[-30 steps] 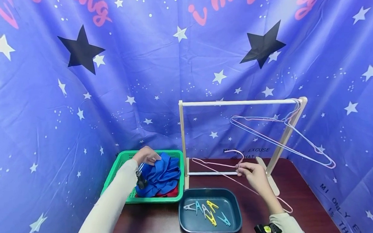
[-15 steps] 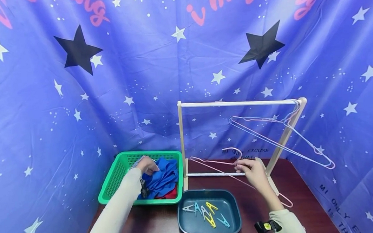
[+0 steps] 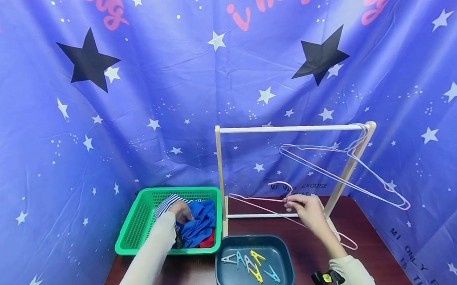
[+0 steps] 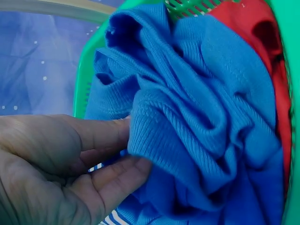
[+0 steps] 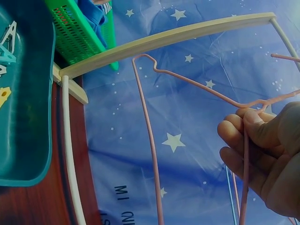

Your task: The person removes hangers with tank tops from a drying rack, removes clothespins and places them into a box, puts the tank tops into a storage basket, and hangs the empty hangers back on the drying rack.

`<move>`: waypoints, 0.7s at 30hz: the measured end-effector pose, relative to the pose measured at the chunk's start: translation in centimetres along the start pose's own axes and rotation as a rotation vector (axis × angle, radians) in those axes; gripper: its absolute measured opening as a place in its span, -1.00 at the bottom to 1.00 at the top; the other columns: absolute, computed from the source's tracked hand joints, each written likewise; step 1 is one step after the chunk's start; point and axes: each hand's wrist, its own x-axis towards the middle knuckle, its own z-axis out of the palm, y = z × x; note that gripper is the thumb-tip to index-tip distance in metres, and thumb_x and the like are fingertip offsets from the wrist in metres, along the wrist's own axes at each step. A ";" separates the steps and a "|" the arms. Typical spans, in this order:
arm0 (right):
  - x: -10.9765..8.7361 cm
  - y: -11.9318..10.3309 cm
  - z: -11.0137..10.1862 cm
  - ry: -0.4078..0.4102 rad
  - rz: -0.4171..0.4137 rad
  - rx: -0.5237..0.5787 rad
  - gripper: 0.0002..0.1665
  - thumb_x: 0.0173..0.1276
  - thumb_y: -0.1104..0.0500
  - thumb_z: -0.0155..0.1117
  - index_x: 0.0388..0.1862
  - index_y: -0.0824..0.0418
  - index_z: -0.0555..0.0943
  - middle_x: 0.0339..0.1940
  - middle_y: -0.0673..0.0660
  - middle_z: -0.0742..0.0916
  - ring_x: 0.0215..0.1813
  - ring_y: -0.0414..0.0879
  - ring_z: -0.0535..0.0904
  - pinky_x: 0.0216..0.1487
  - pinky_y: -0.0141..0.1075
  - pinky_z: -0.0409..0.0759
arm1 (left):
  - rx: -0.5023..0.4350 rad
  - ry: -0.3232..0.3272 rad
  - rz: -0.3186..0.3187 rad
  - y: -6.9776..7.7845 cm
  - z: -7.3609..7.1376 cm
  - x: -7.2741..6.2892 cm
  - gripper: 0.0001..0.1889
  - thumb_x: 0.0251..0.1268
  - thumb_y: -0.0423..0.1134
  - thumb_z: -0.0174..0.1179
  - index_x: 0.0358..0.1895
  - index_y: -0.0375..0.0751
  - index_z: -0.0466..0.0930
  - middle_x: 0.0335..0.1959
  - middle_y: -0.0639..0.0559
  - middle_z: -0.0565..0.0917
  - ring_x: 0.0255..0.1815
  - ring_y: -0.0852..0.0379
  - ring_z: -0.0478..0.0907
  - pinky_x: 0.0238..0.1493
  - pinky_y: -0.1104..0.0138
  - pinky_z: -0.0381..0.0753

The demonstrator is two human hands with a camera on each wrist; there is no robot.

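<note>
My left hand (image 3: pixel 181 211) reaches into the green basket (image 3: pixel 126 234). In the left wrist view its thumb and fingers pinch the ribbed edge of a blue knit garment (image 4: pixel 187 117). A red cloth (image 4: pixel 260 33) lies beside the garment, and a navy-and-white striped cloth (image 3: pixel 171 201) shows at the basket's back left. My right hand (image 3: pixel 309 211) holds a pink clothes hanger (image 5: pixel 197 84) by its neck, just under the hook. The hanger is tilted in front of the drying rack (image 3: pixel 290 128), its hook pointing up and left in the head view. Part of its lower wire passes behind my hand.
A pink hanger and a pale blue hanger (image 3: pixel 377 175) hang together at the rack's right end. In front stands a dark teal tray (image 3: pixel 233 280) with several clothespins (image 3: pixel 257 256). The basket adjoins the rack's left post (image 3: pixel 220 173). A star-printed curtain encloses the table.
The left hand has moved lower and slightly right over the basket's contents, leaving more of the striped cloth visible. My right hand keeps the pink hanger almost still. The head view has shifted slightly.
</note>
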 end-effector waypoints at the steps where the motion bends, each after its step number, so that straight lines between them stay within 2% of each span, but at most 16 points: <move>1: 0.1 -0.1 -0.1 0.006 0.004 -0.015 -0.87 0.19 0.63 0.30 -0.30 0.58 0.72 -0.36 0.48 0.77 -0.44 -0.46 0.67 -0.38 -0.35 0.73 | 0.016 -0.006 -0.007 0.1 0.2 0.1 -0.54 0.36 -0.34 0.33 0.21 -0.59 0.51 0.23 -0.52 0.55 0.27 -0.33 0.56 0.12 0.14 0.69; 3: 0.2 -0.1 -0.2 0.020 0.017 -0.041 -0.88 0.19 0.60 0.33 -0.31 0.53 0.74 -0.36 0.45 0.78 -0.47 -0.41 0.68 -0.39 -0.38 0.72 | 0.057 -0.026 -0.018 0.3 0.5 0.6 -0.55 0.39 -0.33 0.30 0.22 -0.58 0.51 0.22 -0.51 0.56 0.28 -0.31 0.55 0.14 0.15 0.68; 5: 0.3 -0.2 -0.4 0.028 0.027 -0.059 -0.88 0.19 0.58 0.35 -0.32 0.50 0.75 -0.36 0.42 0.79 -0.48 -0.39 0.69 -0.40 -0.44 0.70 | 0.084 -0.017 -0.044 0.4 0.8 1.1 -0.56 0.43 -0.30 0.26 0.23 -0.55 0.52 0.23 -0.49 0.56 0.29 -0.27 0.55 0.17 0.16 0.67; 8: 0.5 -0.3 -0.6 0.023 0.022 -0.075 -0.88 0.21 0.58 0.34 -0.31 0.50 0.75 -0.36 0.41 0.80 -0.47 -0.45 0.65 -0.40 -0.52 0.67 | 0.117 -0.018 -0.066 0.3 1.1 1.7 -0.59 0.47 -0.29 0.21 0.22 -0.53 0.53 0.24 -0.48 0.57 0.29 -0.26 0.56 0.17 0.16 0.66; 11: 0.8 -0.7 -0.9 0.019 0.005 -0.086 -0.88 0.21 0.57 0.34 -0.30 0.49 0.75 -0.36 0.39 0.80 -0.46 -0.45 0.65 -0.39 -0.54 0.65 | 0.125 -0.043 -0.073 -0.1 0.9 2.3 -0.68 0.51 -0.31 0.16 0.14 -0.50 0.58 0.20 -0.42 0.61 0.24 -0.19 0.60 0.12 0.21 0.67; 13: 1.1 -1.2 -1.2 0.021 -0.009 -0.098 -0.88 0.20 0.57 0.35 -0.31 0.48 0.76 -0.37 0.38 0.81 -0.46 -0.40 0.67 -0.38 -0.54 0.66 | 0.092 -0.053 -0.070 -0.6 0.7 2.6 -0.73 0.49 -0.36 0.16 0.09 -0.49 0.59 0.13 -0.37 0.64 0.15 -0.17 0.63 0.06 0.22 0.68; 14: 1.3 -1.4 -1.4 0.025 -0.016 -0.109 -0.87 0.20 0.57 0.35 -0.31 0.47 0.76 -0.37 0.37 0.81 -0.47 -0.36 0.68 -0.39 -0.54 0.65 | 0.083 -0.057 -0.067 -0.9 0.8 2.6 -0.70 0.51 -0.35 0.15 0.15 -0.50 0.56 0.16 -0.35 0.63 0.18 -0.17 0.62 0.12 0.21 0.66; 17: 2.2 -2.2 -2.2 0.041 -0.022 -0.143 -0.88 0.20 0.58 0.35 -0.33 0.48 0.76 -0.38 0.37 0.80 -0.48 -0.33 0.69 -0.39 -0.53 0.66 | 0.060 -0.036 -0.041 -1.6 0.8 3.3 -0.60 0.46 -0.32 0.21 0.21 -0.56 0.50 0.20 -0.39 0.58 0.19 -0.26 0.60 0.10 0.18 0.68; 19: 2.9 -2.9 -3.0 0.048 -0.008 -0.138 -0.89 0.21 0.58 0.33 -0.32 0.52 0.75 -0.36 0.42 0.79 -0.48 -0.34 0.69 -0.38 -0.49 0.68 | 0.049 -0.017 -0.046 -1.6 1.0 2.7 -0.54 0.48 -0.31 0.20 0.29 -0.56 0.44 0.24 -0.38 0.56 0.24 -0.27 0.57 0.22 0.14 0.63; 20: 3.3 -3.2 -3.4 0.049 0.004 -0.123 -0.90 0.22 0.58 0.33 -0.30 0.54 0.74 -0.34 0.45 0.78 -0.47 -0.35 0.69 -0.37 -0.48 0.69 | 0.044 -0.026 -0.035 -1.4 0.9 1.9 -0.54 0.44 -0.29 0.25 0.25 -0.57 0.47 0.22 -0.39 0.58 0.22 -0.27 0.59 0.20 0.14 0.64; 21: 3.7 -3.6 -3.9 0.052 0.016 -0.105 -0.90 0.24 0.58 0.32 -0.28 0.56 0.73 -0.33 0.48 0.78 -0.47 -0.36 0.69 -0.35 -0.46 0.70 | 0.040 -0.011 -0.032 -0.6 1.0 0.3 -0.57 0.43 -0.31 0.26 0.21 -0.57 0.50 0.19 -0.40 0.60 0.20 -0.27 0.60 0.18 0.14 0.66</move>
